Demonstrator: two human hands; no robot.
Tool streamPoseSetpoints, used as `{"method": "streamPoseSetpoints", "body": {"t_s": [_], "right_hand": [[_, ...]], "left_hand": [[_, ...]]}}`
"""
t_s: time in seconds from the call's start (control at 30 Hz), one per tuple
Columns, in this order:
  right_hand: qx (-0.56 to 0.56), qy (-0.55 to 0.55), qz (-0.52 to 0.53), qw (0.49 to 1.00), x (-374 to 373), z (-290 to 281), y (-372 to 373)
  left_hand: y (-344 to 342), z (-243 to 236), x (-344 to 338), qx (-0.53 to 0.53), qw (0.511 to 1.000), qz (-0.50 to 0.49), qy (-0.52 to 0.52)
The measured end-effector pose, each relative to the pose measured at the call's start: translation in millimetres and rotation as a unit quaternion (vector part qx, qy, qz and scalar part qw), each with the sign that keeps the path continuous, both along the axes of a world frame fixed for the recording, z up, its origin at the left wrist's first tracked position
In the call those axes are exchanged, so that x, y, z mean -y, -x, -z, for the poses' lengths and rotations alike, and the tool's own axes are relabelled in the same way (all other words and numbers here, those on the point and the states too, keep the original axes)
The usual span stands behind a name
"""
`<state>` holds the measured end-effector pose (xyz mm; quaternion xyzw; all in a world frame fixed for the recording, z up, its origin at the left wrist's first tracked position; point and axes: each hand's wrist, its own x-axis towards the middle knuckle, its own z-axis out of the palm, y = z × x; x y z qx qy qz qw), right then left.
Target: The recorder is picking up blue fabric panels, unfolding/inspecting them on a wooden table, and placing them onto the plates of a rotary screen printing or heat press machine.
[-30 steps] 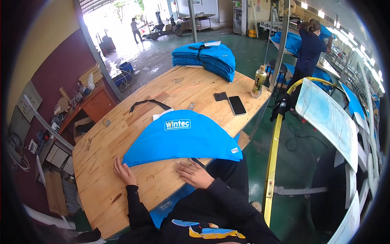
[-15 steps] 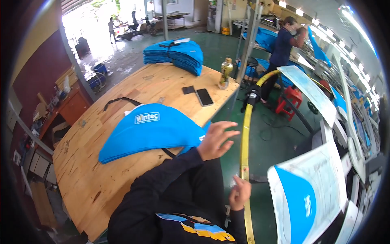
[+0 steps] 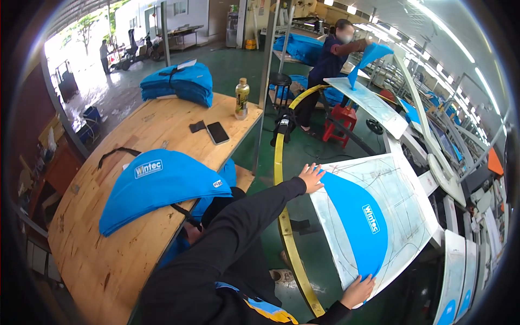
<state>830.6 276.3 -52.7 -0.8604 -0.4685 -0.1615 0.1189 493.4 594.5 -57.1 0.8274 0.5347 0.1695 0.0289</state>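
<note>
A blue fabric piece with a white label lies on a pale, line-marked board. My left hand rests with fingers spread on its upper corner. My right hand touches its lower corner, fingers slightly apart and resting on top. To the left, a stack of blue curved fabric pieces lies on a wooden table, with a dark strap beside it.
A curved yellow rail runs between table and board. A tied blue stack, bottle and phone sit on the table. A co-worker holds blue fabric over another board; a red stool stands below.
My view has turned right. Both my hands have left the table side and moved right onto the blue piece on the board. The co-worker has lowered the raised fabric onto their board.
</note>
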Motion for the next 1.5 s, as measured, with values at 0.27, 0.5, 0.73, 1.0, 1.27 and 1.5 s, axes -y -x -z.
{"method": "streamPoseSetpoints", "body": {"t_s": [0.27,0.5,0.73,1.0,1.27,1.5], "right_hand": [[-0.015,-0.143,0.069,0.987,-7.7,-15.1,-2.8],[-0.087,-0.12,0.094,0.985,-5.7,-25.8,-11.1],[-0.289,-0.394,-0.099,0.867,-31.5,-33.6,8.9],[-0.398,-0.408,-0.216,0.793,-60.2,-82.0,144.8],[-0.477,-0.415,-0.327,0.703,-51.2,-100.6,191.0],[-0.768,-0.244,-0.366,0.465,-31.3,-111.4,208.1]], "left_hand": [[-16.8,-20.8,-10.2,0.09,0.994,0.004,-0.056],[-37.9,-21.7,-17.9,0.087,0.992,-0.084,-0.017],[-56.9,-26.2,7.2,0.23,0.973,0.009,0.0],[-93.8,-43.0,122.5,0.457,0.804,0.215,0.314],[-4.0,-70.8,199.6,0.538,0.738,0.275,0.298],[167.7,-112.3,320.3,0.561,0.739,0.113,0.354]]}}
